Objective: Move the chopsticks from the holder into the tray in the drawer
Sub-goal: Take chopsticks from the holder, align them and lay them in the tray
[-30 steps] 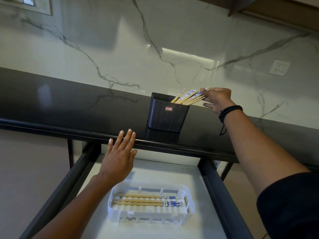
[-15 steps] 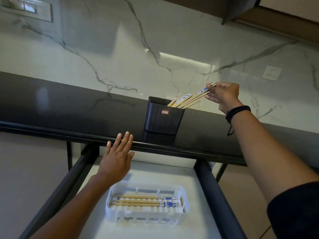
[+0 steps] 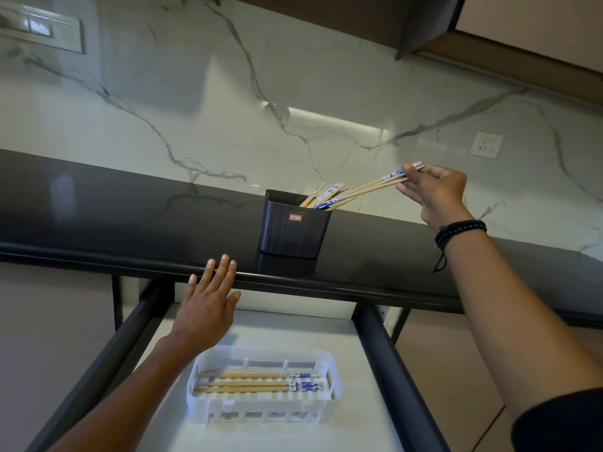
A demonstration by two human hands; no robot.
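Note:
A dark holder [image 3: 293,228] stands on the black counter [image 3: 130,220], with several wooden chopsticks with blue-and-white ends [image 3: 326,194] leaning in it. My right hand [image 3: 434,190] pinches a few chopsticks [image 3: 372,184] by their patterned ends; they are drawn partly out to the right, tips still at the holder's rim. A white slotted tray [image 3: 264,409] lies in the open drawer [image 3: 391,370] and holds several chopsticks [image 3: 261,383] flat. My left hand [image 3: 208,305] hovers with straight fingers above the drawer, by the counter's front edge, holding nothing.
A marble backsplash rises behind the counter, with a wall socket [image 3: 485,144] at the right and a switch plate [image 3: 42,29] at the upper left. Dark cabinets [image 3: 473,31] hang above. The drawer's dark side rails flank the tray.
My right hand has pulled a few chopsticks up and to the right, most of the way out of the holder. My left hand has stayed above the drawer.

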